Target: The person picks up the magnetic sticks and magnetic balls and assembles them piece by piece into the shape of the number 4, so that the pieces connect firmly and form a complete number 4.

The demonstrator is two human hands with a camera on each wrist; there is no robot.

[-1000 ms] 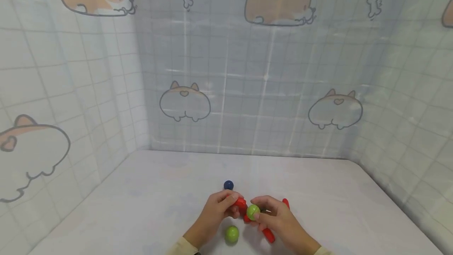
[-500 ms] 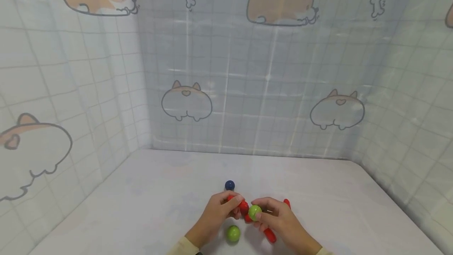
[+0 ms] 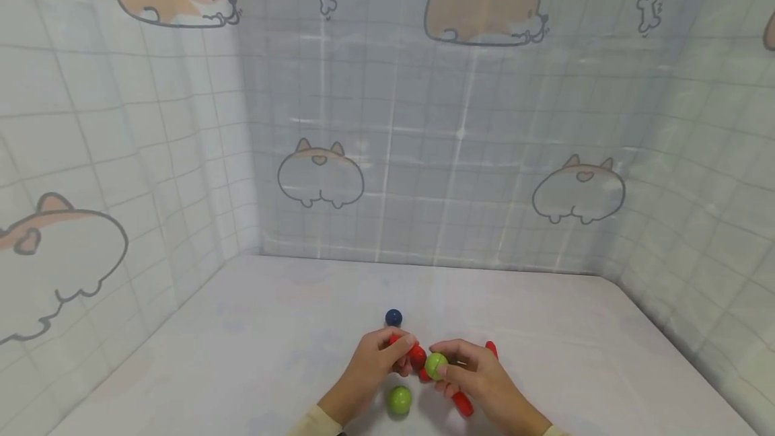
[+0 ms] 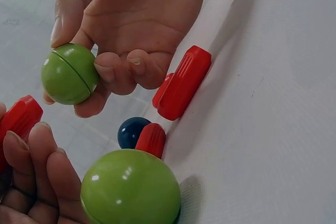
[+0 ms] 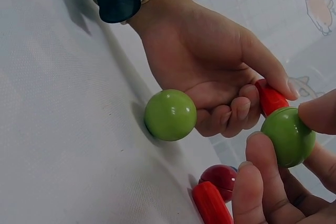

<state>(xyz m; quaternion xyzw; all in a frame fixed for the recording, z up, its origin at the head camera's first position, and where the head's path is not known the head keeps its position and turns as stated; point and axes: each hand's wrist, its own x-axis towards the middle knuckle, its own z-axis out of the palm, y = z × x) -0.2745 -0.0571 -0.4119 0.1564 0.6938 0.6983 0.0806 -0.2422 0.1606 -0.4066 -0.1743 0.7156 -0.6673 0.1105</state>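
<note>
Head view shows little change: left hand [image 3: 377, 363] still pinches a red plastic rod [image 3: 416, 355]; right hand [image 3: 478, 377] keeps holding a green plastic ball [image 3: 435, 365] against it, fingers [image 5: 257, 192] curled.

The head view looks down from afar; both wrist views sit close, sharing the held green ball [image 3: 435, 365] [image 4: 69, 74] [image 5: 288, 136].
</note>
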